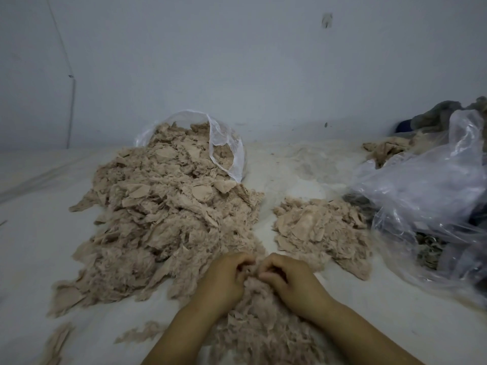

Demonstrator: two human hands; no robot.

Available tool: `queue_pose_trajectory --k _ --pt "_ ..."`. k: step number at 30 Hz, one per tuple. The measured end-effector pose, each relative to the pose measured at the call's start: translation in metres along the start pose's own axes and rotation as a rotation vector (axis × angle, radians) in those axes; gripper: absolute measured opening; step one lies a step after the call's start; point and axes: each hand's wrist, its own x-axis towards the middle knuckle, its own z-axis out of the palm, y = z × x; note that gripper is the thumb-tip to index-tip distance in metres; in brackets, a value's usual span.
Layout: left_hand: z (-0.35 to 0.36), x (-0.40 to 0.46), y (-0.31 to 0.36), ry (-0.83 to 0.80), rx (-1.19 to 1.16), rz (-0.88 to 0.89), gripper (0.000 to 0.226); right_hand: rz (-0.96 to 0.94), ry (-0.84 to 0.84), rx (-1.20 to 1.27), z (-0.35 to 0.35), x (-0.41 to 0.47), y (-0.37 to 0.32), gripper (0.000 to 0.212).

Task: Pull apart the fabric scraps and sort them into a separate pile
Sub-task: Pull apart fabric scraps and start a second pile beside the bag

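A big heap of beige, fuzzy fabric scraps [163, 219] spills out of a clear plastic bag [224, 143] across the white surface at left and centre. To its right lies a smaller, separate pile of the same scraps [321, 230]. Close to me, my left hand [224, 277] and my right hand [290, 280] meet knuckle to knuckle. Each pinches the same clump of scraps [253, 291] with curled fingers. More loose scraps lie under and between my forearms.
A crumpled clear plastic bag [427, 206] with dark contents sits at the right, grey cloth [437, 114] behind it. Stray scraps [60, 341] lie at the lower left. A pale wall [237, 61] rises behind the white surface [31, 246].
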Motion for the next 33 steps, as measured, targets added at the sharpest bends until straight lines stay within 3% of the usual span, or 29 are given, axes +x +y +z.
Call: queue_pose_trajectory --k 4,8,10,11,15,19,21,24,26,29,31,33 --pt "-0.004 0.001 -0.004 0.076 -0.036 -0.014 0.023 0.113 0.282 0.125 -0.004 0.004 0.002 0.012" --pt "-0.003 0.001 0.0 0.042 -0.08 0.014 0.016 0.169 0.108 -0.093 0.0 0.019 -0.001 0.024" --pt "-0.003 -0.001 0.001 0.02 -0.112 0.023 0.016 0.184 0.113 -0.142 0.005 0.029 -0.003 0.009" --pt "-0.004 -0.001 0.001 0.016 -0.115 0.035 0.019 0.203 0.135 -0.103 0.006 0.032 -0.004 0.003" --pt "-0.007 0.0 0.0 0.091 -0.08 0.048 0.038 0.214 0.21 0.107 0.005 0.028 -0.003 0.021" --pt "-0.004 0.0 -0.002 0.026 -0.029 0.01 0.051 0.134 0.042 0.373 0.003 0.017 -0.006 0.018" --pt "-0.004 0.001 -0.005 0.052 -0.036 -0.018 0.04 0.174 0.033 0.577 0.002 0.015 -0.007 0.018" --pt "-0.007 0.0 -0.001 0.143 -0.229 -0.104 0.018 0.301 0.146 0.687 0.003 0.013 -0.008 0.021" --pt "-0.009 0.001 0.001 0.187 -0.299 -0.083 0.026 0.292 0.193 0.67 0.001 0.013 -0.01 0.019" --pt "-0.01 0.0 0.005 0.192 -0.341 -0.077 0.031 0.178 0.067 0.509 -0.001 0.01 -0.011 0.041" --pt "-0.011 -0.001 0.008 0.202 -0.367 -0.079 0.025 0.135 0.094 0.356 0.003 0.01 -0.009 0.029" --pt "-0.012 -0.001 0.008 0.22 -0.313 -0.085 0.022 0.179 0.234 0.412 0.004 0.013 -0.009 0.012"
